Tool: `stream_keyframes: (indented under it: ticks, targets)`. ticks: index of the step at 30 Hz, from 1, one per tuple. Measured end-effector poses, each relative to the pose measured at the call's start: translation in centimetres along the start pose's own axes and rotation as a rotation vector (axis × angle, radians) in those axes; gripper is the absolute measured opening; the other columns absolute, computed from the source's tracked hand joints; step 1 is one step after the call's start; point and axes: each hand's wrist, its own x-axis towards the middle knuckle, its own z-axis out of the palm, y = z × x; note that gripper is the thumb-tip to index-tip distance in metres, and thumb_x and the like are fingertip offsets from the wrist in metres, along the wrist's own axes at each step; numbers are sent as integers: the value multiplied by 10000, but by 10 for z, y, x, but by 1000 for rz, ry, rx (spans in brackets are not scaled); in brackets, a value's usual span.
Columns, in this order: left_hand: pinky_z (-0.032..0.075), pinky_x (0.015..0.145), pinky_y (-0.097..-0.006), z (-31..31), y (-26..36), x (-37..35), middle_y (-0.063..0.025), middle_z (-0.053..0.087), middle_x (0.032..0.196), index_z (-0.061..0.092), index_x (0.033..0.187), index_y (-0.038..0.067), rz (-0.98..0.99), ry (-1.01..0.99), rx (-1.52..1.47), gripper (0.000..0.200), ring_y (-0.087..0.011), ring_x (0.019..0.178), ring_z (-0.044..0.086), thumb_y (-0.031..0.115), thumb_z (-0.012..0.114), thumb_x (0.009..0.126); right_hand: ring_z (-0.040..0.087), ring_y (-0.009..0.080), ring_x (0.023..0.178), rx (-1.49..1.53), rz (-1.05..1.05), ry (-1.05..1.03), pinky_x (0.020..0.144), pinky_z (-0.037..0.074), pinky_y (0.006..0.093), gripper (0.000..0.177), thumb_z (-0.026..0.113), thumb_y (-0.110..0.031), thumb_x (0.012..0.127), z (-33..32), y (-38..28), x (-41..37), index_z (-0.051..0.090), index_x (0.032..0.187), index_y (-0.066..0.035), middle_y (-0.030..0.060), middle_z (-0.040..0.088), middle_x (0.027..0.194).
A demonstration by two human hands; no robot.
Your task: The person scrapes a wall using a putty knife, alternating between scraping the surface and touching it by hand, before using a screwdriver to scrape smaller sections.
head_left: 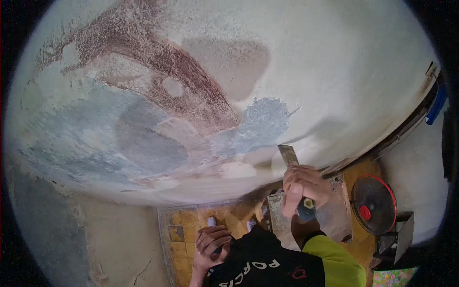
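Observation:
My right hand [306, 189] is closed round the dark handle [306, 208] of a scraper [288, 155]. Its flat metal blade points up and left, with the tip at the wall [330, 86], just below a bluish-grey patch [266, 122]. Down by my torso, my left hand [211, 244] has its fingers curled inward. Something small and dark shows beneath those fingers, too hidden to name. Reddish-brown bare areas [191, 79] and more blue-grey areas [86, 129] spread over the wall to the left of the blade.
A round black fan with a red rim [374, 204] stands at the right. Beneath my right arm is a worn, flat-topped surface [334, 215]. Yellow tiles [179, 248] cover the floor round my feet. A blue object [436, 105] hangs at the far right.

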Motion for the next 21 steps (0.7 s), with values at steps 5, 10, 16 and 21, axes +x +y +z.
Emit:
stream_keyframes:
  ticks: [5,10,16,21]
  targets:
    - [494,897,-388,-1,2,0,-28,714,1029,718,944,109,-8,2,-14,233,-244,1035,677,25,719,726,527,182,479,-219,79,-550,436,394,315,269,616,11,798,-27,-17,6,477,580,-61,27,497,555]
    - [495,897,-387,-1,-1,-6,-28,715,1024,715,939,111,4,3,-35,233,-244,1032,678,26,718,722,485,173,449,143,-183,-106,414,363,308,237,573,48,744,0,-12,-1,436,572,-42,32,477,555]
    - [496,889,-382,1,-7,-5,-28,716,1021,715,938,117,3,15,-11,240,-250,1030,677,29,723,716,496,164,433,42,-104,-161,423,390,310,251,650,10,718,4,-1,-2,470,560,-68,30,500,548]
    - [497,886,-379,-5,-5,-11,-33,714,1015,720,947,113,-21,23,-3,254,-252,1023,675,26,727,708,478,196,430,7,-83,-75,436,383,342,244,665,-22,673,12,-9,1,464,550,-86,37,451,522]
